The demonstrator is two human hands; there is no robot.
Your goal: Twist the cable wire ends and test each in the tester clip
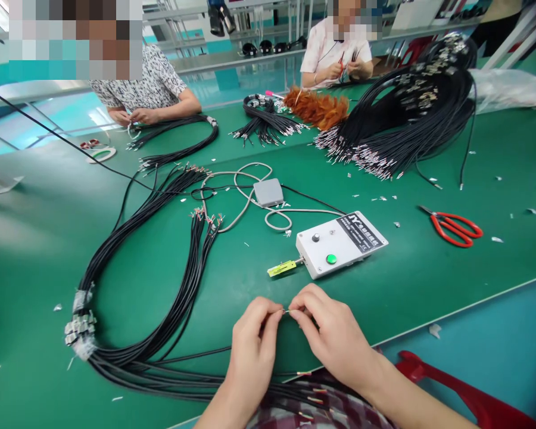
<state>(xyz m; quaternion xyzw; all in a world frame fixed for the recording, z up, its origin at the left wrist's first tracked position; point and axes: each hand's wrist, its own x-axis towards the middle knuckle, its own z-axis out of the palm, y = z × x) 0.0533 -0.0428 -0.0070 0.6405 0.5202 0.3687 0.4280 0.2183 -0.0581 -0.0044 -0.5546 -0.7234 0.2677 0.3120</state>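
Observation:
My left hand [254,342] and my right hand [333,330] meet above the table's near edge, both with thumb and forefinger pinched. Between the fingertips shows a short, thin bit of wire [286,311]. A single black cable [201,355] runs into my left hand from the left. Below it, more black cables [174,384] pass under my left wrist, and their stripped coloured ends lie on my lap. These belong to a looped cable bundle [136,229], bound at its bend around pale connectors [80,326]. Just beyond my hands stands a white control box [321,253] with a yellow-green tip [282,269].
Red-handled scissors [458,228] lie at the right. A grey pedal-like block [268,192] sits among looped grey cords. Behind are a large black cable heap [384,119], an orange fluffy duster [317,107], and two people handling cables. White scraps dot the table [232,262].

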